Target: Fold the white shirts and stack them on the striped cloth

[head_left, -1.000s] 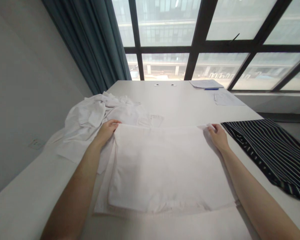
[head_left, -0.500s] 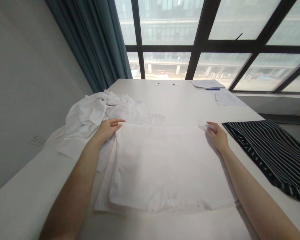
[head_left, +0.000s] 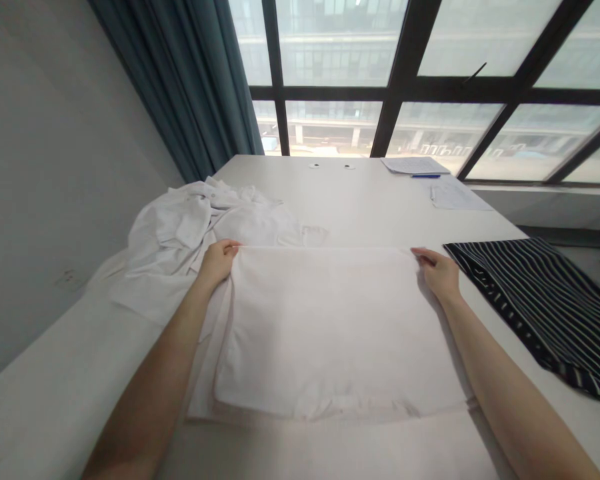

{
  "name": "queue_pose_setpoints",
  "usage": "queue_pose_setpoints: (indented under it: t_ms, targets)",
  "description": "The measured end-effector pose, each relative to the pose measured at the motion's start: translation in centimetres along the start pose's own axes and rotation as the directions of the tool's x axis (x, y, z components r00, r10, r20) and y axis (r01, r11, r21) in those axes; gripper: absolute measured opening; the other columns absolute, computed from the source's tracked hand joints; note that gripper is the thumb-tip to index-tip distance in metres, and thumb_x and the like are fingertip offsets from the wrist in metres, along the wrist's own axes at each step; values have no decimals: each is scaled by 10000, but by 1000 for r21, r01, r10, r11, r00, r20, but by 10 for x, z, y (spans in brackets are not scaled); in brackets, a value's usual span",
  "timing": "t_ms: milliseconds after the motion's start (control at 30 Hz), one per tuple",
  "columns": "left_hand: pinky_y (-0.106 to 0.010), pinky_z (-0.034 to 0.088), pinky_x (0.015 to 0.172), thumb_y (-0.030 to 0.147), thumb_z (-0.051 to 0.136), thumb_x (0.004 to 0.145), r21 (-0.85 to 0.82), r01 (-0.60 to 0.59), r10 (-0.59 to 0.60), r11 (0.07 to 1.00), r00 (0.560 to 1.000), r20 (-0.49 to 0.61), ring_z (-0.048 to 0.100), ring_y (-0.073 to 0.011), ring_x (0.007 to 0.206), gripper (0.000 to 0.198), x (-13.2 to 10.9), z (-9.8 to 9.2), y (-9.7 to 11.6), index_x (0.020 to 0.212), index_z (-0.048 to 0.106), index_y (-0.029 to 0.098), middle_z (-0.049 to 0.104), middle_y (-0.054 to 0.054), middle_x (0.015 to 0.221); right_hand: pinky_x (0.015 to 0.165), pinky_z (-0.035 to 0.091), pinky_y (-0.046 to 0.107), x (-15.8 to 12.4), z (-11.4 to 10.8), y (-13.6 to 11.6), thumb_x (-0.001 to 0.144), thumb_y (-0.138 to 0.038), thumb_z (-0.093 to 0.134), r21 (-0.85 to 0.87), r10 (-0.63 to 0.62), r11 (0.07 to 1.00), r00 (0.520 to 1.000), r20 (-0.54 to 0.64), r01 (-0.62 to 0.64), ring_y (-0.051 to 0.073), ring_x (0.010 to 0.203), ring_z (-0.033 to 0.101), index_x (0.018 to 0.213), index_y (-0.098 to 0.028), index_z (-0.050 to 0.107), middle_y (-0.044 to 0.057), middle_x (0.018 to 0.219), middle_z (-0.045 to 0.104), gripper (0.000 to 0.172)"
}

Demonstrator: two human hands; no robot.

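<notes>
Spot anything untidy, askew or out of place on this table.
A crumpled white garment lies heaped left on the table, drooping over its edge, unlike the folded white cloth lying flat between the left hand and right hand. The striped cloth overhangs the right edge.

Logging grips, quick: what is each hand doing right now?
Left hand: closed, pinching the far left corner of the folded white cloth.
Right hand: closed, pinching its far right corner.

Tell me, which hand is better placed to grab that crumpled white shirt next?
Probably the left. The left hand pinches the folded cloth at its far left corner, right beside the crumpled shirt. The right hand holds the far right corner, nearer the striped cloth.
</notes>
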State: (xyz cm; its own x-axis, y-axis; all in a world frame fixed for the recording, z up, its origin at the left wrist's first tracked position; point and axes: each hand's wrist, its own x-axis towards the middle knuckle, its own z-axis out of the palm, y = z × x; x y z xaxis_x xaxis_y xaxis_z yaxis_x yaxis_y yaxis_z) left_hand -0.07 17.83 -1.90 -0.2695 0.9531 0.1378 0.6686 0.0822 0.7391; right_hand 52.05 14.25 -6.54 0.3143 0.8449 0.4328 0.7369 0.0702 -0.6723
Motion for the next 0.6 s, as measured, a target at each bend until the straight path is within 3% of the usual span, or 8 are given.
queue_pose_setpoints:
  t_ms: [133,367,600]
  targets:
    - [-315,505,860,243,520,753,6,3,-3,1000,1000,-4,669,-239,896,228,0,-2,0,871,702,173,732,-78,885,896,496,428,0,0,1,761,-266,508,-2,13,1000,1000,-3,-13,296,954,688,1009,-147,774,122,982,760,383]
    - [-231,506,525,326,605,738,-87,78,-69,993,992,106,663,-184,670,283,-10,-15,12,939,690,147,726,-59,815,846,500,419,0,1,2,752,-277,514,-35,35,999,999,13,-34,283,867,685,986,-156,782,118,893,760,376]
    - [-207,479,474,293,624,742,-83,111,-102,990,988,114,641,-146,594,318,-13,-14,14,1008,655,121,719,-78,835,823,501,413,-1,0,2,758,-281,515,-45,32,998,999,15,-31,276,846,681,992,-156,780,117,903,760,375]
